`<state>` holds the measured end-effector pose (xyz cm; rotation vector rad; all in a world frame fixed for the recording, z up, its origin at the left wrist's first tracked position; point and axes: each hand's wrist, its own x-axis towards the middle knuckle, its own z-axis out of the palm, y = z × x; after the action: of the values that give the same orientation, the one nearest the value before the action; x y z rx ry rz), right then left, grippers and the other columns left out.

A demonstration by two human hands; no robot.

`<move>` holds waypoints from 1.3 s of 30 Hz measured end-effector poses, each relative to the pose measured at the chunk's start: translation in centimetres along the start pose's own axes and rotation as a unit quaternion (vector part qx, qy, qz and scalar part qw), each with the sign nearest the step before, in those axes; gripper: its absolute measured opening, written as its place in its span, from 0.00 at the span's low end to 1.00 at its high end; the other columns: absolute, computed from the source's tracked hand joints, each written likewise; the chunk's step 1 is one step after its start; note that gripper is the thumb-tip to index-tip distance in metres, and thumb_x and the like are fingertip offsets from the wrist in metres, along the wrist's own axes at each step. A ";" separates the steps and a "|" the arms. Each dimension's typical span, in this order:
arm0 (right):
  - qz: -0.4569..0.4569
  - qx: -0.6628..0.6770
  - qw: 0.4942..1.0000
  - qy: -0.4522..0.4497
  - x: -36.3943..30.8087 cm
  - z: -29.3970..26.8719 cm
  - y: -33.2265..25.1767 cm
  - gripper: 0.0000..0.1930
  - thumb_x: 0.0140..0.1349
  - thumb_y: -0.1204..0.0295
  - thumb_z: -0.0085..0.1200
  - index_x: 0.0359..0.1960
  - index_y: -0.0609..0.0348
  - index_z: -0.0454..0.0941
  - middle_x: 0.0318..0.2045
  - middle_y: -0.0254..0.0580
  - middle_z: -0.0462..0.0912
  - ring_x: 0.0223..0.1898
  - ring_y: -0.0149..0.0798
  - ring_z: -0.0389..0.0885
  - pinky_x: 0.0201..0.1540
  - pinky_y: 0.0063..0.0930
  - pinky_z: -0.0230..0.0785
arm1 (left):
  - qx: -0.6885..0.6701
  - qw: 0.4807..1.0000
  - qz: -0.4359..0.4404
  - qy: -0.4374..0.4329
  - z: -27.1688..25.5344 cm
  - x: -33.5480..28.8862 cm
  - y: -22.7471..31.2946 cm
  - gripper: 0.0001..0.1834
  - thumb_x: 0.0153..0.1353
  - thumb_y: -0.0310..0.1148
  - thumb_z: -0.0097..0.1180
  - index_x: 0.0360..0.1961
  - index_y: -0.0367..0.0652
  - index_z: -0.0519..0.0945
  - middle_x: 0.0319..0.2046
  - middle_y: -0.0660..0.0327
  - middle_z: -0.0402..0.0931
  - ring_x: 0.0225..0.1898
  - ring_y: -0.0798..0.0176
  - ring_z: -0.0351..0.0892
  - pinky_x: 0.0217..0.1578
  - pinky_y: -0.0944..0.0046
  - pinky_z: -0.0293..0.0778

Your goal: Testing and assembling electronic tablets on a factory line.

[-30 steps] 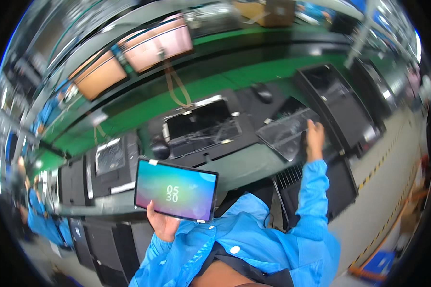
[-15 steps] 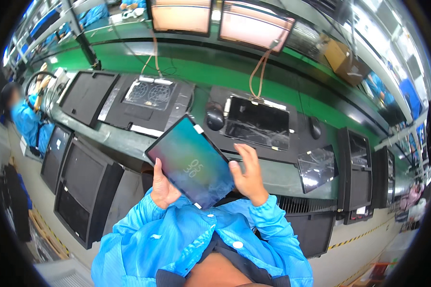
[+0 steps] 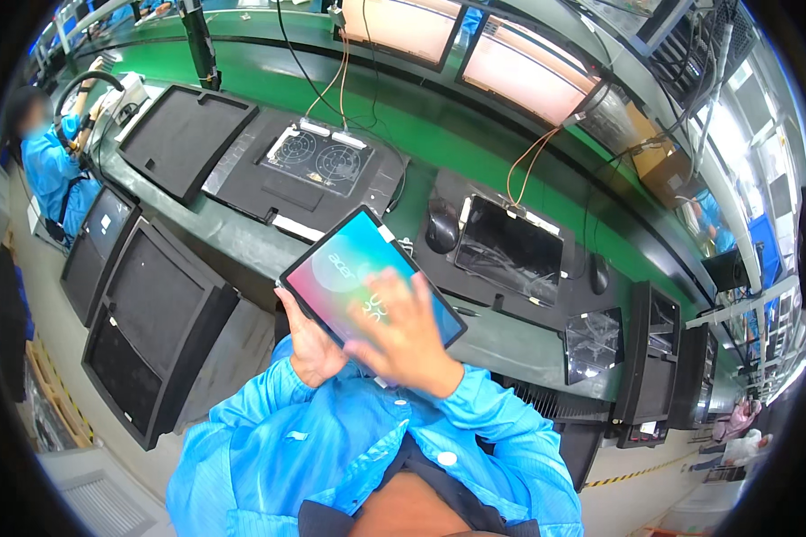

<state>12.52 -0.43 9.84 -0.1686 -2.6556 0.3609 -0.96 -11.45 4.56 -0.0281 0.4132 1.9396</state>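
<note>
1. We hold a tablet (image 3: 367,273) in front of our chest, tilted, its screen lit in teal and pink and facing up at us, above the near edge of the green workbench (image 3: 439,134).
2. Our left hand (image 3: 312,345) grips the tablet's lower left corner from beneath, fingers curled under the edge and thumb along its side.
3. Our right hand (image 3: 401,333) lies flat on the lower right part of the screen, fingers spread and somewhat blurred; whether it presses or only rests there we cannot tell.
4. Progress, as we judge it: the tablet is powered on and in hand, being worked at the screen; it has not been set on any tray.
5. Beyond it on the bench lies a second tablet (image 3: 509,248) with a dark screen, cabled, on a black tray, with a black mouse (image 3: 441,225) just beside it on the left.
6. Farther left sits an opened unit (image 3: 324,159) showing two round parts, and an empty black foam tray (image 3: 184,136).
7. Two glowing monitors (image 3: 475,45) hang above the bench.
8. A co-worker in a blue coat (image 3: 52,170) sits at the far left.
</note>
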 end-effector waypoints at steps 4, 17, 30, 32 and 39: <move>-0.018 0.077 0.997 -0.012 -1.1 -0.5 -0.5 0.31 0.57 0.53 0.65 0.60 0.54 0.75 0.67 0.55 0.67 0.73 0.59 0.56 0.70 0.69 0.45 | -0.049 0.997 -0.001 -0.062 1.3 -0.1 0.7 0.57 0.57 0.84 0.28 0.75 0.51 0.58 0.73 0.55 0.58 0.73 0.49 0.57 0.71 0.43 0.55; -0.034 0.037 0.999 -0.006 -2.0 1.8 -2.3 0.32 0.58 0.52 0.64 0.61 0.57 0.74 0.67 0.50 0.69 0.72 0.54 0.60 0.73 0.63 0.44 | -0.029 0.999 0.040 0.013 1.6 0.1 0.9 0.54 0.57 0.82 0.36 0.72 0.52 0.63 0.71 0.57 0.61 0.68 0.49 0.62 0.68 0.48 0.60; 0.091 -0.071 0.983 0.146 0.2 -3.0 3.0 0.33 0.59 0.54 0.64 0.61 0.62 0.75 0.64 0.54 0.69 0.70 0.58 0.60 0.71 0.62 0.48 | -0.027 0.998 0.039 -0.037 3.0 -0.8 0.9 0.54 0.58 0.82 0.33 0.74 0.54 0.62 0.72 0.58 0.62 0.71 0.48 0.60 0.70 0.41 0.56; 0.091 -0.068 0.984 0.135 0.3 -2.9 2.8 0.32 0.59 0.53 0.63 0.60 0.61 0.76 0.65 0.54 0.68 0.70 0.58 0.60 0.72 0.62 0.47 | -0.027 0.997 0.052 -0.044 3.4 -0.9 0.7 0.54 0.58 0.81 0.33 0.74 0.54 0.62 0.72 0.57 0.62 0.71 0.48 0.60 0.70 0.41 0.57; 0.021 0.014 0.997 0.073 -1.7 0.9 -1.5 0.31 0.55 0.52 0.66 0.56 0.56 0.78 0.64 0.51 0.71 0.69 0.55 0.64 0.73 0.66 0.46 | -0.036 0.995 0.048 -0.084 2.5 -1.2 1.4 0.52 0.60 0.80 0.35 0.74 0.53 0.61 0.72 0.57 0.61 0.71 0.47 0.61 0.70 0.44 0.58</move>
<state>13.52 -2.32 8.78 -0.2335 -2.5043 0.3828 -1.32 -12.29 7.51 0.1105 0.2360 2.0334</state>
